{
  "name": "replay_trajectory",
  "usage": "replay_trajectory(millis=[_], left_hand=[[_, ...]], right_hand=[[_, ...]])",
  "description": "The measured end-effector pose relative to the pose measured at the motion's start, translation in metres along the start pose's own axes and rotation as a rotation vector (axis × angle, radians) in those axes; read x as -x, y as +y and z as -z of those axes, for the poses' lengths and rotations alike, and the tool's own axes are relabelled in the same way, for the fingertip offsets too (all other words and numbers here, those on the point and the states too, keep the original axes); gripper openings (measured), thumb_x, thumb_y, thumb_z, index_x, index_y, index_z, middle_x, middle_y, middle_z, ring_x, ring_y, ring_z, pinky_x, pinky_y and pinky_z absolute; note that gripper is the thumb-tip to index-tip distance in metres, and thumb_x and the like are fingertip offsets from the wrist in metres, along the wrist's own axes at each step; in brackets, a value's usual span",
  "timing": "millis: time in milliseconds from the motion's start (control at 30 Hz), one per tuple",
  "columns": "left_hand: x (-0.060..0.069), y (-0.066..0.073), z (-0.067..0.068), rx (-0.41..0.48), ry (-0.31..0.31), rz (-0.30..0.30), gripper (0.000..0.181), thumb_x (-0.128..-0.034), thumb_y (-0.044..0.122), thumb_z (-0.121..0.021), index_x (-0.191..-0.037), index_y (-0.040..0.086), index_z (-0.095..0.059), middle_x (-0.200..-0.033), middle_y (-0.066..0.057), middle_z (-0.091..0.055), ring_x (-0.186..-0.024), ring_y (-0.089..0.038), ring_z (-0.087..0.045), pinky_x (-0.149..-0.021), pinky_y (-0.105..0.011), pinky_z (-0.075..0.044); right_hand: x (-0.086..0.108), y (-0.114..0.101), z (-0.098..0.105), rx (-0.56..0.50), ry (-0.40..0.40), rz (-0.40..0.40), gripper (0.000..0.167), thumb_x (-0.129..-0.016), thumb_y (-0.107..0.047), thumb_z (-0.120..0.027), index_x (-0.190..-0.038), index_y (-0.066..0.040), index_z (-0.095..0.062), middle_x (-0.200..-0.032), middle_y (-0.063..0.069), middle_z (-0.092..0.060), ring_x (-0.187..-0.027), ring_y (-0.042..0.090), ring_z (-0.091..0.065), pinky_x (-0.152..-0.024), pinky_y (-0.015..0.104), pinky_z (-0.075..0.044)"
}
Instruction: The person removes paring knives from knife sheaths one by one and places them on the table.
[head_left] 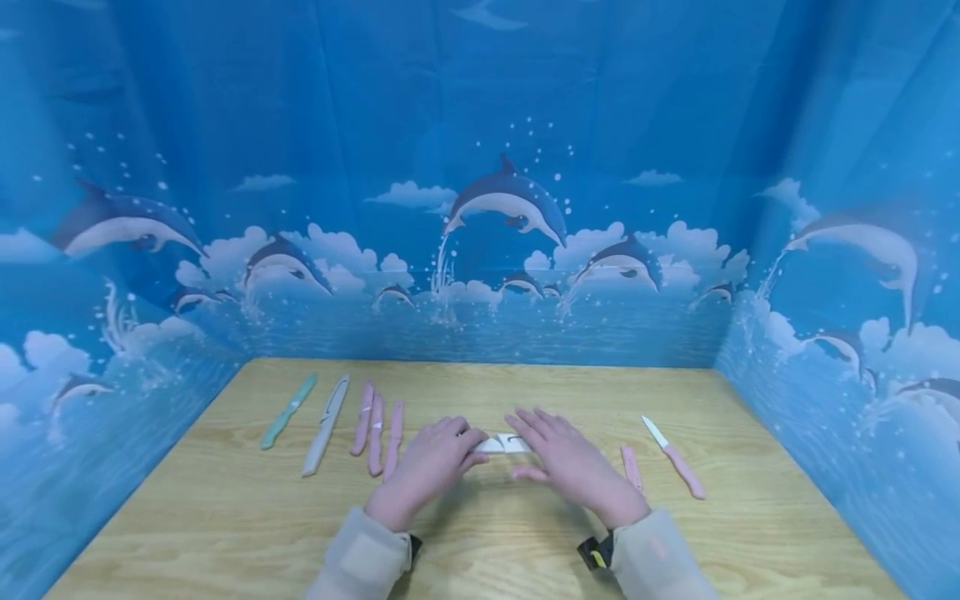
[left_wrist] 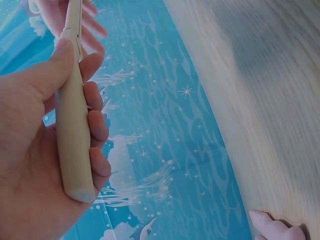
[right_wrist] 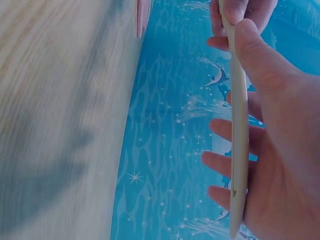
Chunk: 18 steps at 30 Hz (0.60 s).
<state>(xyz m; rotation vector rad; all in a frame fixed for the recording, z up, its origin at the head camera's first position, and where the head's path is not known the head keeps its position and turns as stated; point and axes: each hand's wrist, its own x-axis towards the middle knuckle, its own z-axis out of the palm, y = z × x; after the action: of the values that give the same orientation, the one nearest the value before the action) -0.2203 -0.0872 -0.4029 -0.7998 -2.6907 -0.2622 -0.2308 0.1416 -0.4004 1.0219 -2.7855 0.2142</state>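
A white knife handle [left_wrist: 75, 125] lies along the palm of my left hand [head_left: 435, 460], which grips it with curled fingers and the thumb pressed on its near side. From that handle a white blade sheath [right_wrist: 239, 120] extends toward my right hand [head_left: 562, 458]. The sheath passes across the right palm, between the thumb and the loosely spread, fairly straight fingers [right_wrist: 218, 164]. In the head view the knife is level above the table, its outer ends covered by the hands. Whether the right thumb presses on the sheath is hard to tell.
At the left of the wooden table [head_left: 247, 517] lie a green knife [head_left: 288, 412], another white knife [head_left: 326, 427] and several pink sheathed knives [head_left: 377, 435]. To the right are a pink sheath-like piece [head_left: 631, 467] and a pink-handled knife [head_left: 673, 458] with bare blade. Blue dolphin curtains [head_left: 480, 333] border the table.
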Motion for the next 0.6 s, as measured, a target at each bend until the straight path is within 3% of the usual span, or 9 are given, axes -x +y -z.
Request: replay_trajectory(millis=[167,400,600], left_hand=[[0.0009,-0.0005,0.0018,-0.013,0.011,-0.018,0.030,-0.0921,0.037,-0.062,-0.114,0.016,-0.068,-0.091,0.004,-0.062,-0.078,-0.009,-0.054,-0.069,-0.025,-0.048],[0.0018,-0.0018,0.0026,-0.039,0.039,-0.031,0.030,-0.0915,0.039,-0.062,-0.112,0.018,-0.068,-0.091,0.004,-0.062,-0.078,-0.009,-0.055,-0.069,-0.025,-0.049],[0.0026,-0.0017,0.0045,-0.028,0.034,-0.038,0.029,-0.0911,0.039,-0.063,-0.111,0.018,-0.069,-0.092,0.004,-0.063,-0.078,-0.009,-0.055,-0.068,-0.025,-0.048]], right_hand=[[0.0004,-0.0015,-0.0026,0.028,0.000,0.010,0.074,-0.090,-0.052,-0.057,-0.149,-0.012,-0.034,-0.151,0.013,-0.040,-0.133,0.036,-0.044,-0.109,0.054,-0.036],[0.0003,-0.0051,-0.0026,-0.021,-0.036,-0.047,0.070,-0.092,-0.052,-0.055,-0.149,-0.016,-0.036,-0.143,0.012,-0.050,-0.127,0.034,-0.051,-0.105,0.056,-0.039],[0.0000,-0.0054,-0.0052,0.006,0.009,-0.032,0.063,-0.091,-0.051,-0.057,-0.141,-0.013,-0.046,-0.126,0.013,-0.062,-0.112,0.032,-0.061,-0.094,0.052,-0.049]])
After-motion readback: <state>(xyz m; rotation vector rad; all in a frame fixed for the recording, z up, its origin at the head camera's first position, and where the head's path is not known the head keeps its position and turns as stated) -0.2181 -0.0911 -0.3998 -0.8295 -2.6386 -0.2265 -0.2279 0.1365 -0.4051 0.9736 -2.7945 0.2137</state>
